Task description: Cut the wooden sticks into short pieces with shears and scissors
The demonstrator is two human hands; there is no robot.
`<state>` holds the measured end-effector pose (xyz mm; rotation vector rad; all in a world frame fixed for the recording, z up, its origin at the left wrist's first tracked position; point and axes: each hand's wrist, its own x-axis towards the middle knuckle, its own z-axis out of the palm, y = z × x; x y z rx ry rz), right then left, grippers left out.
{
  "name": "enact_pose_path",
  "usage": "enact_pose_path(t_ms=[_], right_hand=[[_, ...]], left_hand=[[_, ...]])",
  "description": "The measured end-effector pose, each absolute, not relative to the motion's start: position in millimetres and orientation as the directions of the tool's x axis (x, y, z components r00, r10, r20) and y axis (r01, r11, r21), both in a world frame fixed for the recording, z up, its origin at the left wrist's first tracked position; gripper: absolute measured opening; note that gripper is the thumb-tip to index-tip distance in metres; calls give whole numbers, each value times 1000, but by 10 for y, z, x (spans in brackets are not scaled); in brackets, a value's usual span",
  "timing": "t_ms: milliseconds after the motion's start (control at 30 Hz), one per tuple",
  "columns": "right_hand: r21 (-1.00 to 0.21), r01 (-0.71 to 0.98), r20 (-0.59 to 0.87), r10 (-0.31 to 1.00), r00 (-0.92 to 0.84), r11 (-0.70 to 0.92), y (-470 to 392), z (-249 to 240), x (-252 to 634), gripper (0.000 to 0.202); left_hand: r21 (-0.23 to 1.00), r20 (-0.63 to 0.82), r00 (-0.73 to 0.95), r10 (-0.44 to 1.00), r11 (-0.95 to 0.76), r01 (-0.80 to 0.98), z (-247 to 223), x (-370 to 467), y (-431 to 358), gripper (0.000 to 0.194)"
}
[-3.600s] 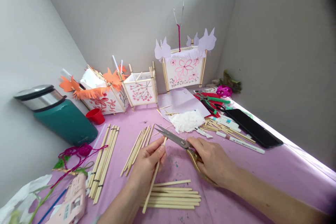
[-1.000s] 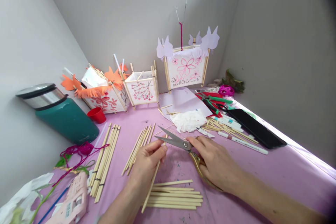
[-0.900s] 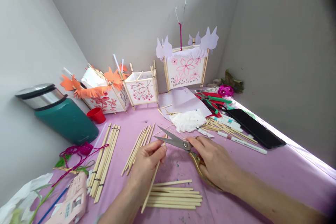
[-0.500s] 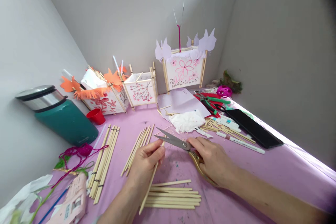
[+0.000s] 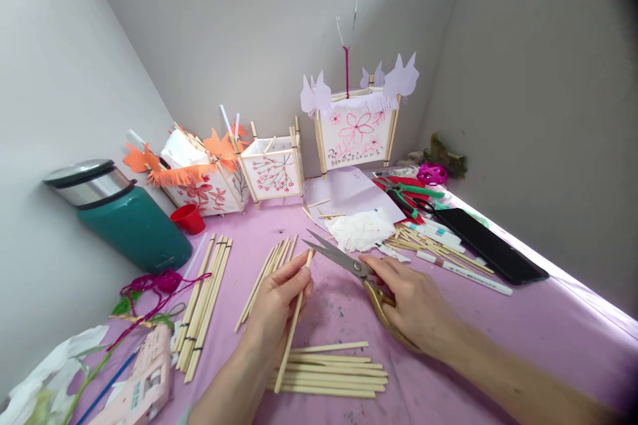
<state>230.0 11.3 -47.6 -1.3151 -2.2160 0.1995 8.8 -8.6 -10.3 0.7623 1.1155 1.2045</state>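
My left hand (image 5: 280,299) pinches a thin wooden stick (image 5: 293,332) near its upper end; the stick slants down toward me. My right hand (image 5: 406,295) is wrapped round the gold handles of a pair of scissors (image 5: 356,267). The grey blades point left and stand slightly apart, just beyond the stick's upper tip. Below my hands, several sticks (image 5: 343,377) lie side by side on the purple tablecloth (image 5: 419,385). Another group of thin sticks (image 5: 259,279) lies behind my left hand, and bundled sticks (image 5: 207,309) with dark bands lie further left.
Paper lanterns (image 5: 276,172) stand at the back, and one with purple cut-outs (image 5: 356,136) hangs from a wire. A green bottle (image 5: 137,226), red cup (image 5: 188,218) and pink glue gun (image 5: 149,378) are left. Pliers (image 5: 399,202), markers (image 5: 466,272) and a black phone (image 5: 491,246) are right.
The scissor blades have come away from the stick's upper end, where they overlapped it before. The stick stands a little steeper in my left hand. The whole view has shifted slightly.
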Motion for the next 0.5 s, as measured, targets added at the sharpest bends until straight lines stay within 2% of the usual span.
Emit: enact_pose_path(t_ms=[267, 400, 500], right_hand=[[-312, 788, 342, 836, -429, 531, 47, -414, 2285, 60], [-293, 797, 337, 837, -431, 529, 22, -397, 2277, 58], [-278, 801, 347, 833, -431, 530, 18, -417, 2283, 50]], left_hand=[[901, -231, 95, 968, 250, -356, -156, 85, -66, 22], [913, -210, 108, 972, 235, -334, -142, 105, -88, 17], [901, -226, 101, 969, 247, -357, -122, 111, -105, 21]])
